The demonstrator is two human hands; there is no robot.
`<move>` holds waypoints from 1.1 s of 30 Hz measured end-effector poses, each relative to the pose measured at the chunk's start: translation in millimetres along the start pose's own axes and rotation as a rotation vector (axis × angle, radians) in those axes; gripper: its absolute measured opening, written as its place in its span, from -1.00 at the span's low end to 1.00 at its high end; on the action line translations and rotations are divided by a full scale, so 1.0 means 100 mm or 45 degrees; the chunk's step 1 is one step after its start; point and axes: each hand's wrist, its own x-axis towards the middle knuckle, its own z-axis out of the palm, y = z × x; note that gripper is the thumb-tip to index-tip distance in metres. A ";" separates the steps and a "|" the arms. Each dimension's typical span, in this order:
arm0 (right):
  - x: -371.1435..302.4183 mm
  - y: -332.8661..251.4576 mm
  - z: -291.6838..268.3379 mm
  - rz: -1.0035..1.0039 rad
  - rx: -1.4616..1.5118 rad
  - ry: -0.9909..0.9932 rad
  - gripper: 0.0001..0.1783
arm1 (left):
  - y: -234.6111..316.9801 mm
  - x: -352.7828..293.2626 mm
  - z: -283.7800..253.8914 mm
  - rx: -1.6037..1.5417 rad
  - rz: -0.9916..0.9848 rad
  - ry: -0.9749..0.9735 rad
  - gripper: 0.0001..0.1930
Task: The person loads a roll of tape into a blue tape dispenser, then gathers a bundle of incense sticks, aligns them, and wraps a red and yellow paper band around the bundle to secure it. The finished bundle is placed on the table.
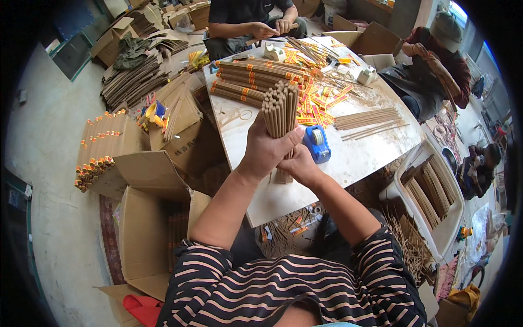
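Over the near part of the white table (pixel 239 131), a bundle of thin brown incense sticks (pixel 280 111) stands roughly upright in both my hands. My left hand (pixel 264 150) wraps round it from the left, its thumb across the front. Lower down, my right hand (pixel 300 163) closes round the bundle from the right, with its fingers partly hidden. Just right of my hands is a blue tape dispenser (pixel 317 144). Red and yellow paper labels (pixel 313 103) lie scattered behind it, and loose sticks (pixel 368 118) lie to the right. Banded stick bundles (pixel 239 76) are piled at the back left.
An open cardboard box (pixel 144 229) stands by my left arm; banded bundles (pixel 98 147) are stacked beyond it. A white tub (pixel 430 201) of sticks is at the right. Two people sit across the table, one at the back (pixel 245 27), another at right (pixel 430 65), handling sticks.
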 end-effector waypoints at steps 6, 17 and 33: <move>0.06 0.07 0.01 -0.001 -0.023 -0.016 -0.72 | 0.02 0.05 -0.02 -0.026 0.119 0.056 -0.51; 0.10 0.25 0.02 0.086 -0.070 -0.025 -0.77 | -0.11 0.14 -0.14 -0.332 -0.064 -0.006 -0.61; -0.49 -0.22 0.32 0.559 -0.037 -0.098 -0.72 | -0.48 -0.24 -0.45 -0.894 -0.471 0.357 -0.80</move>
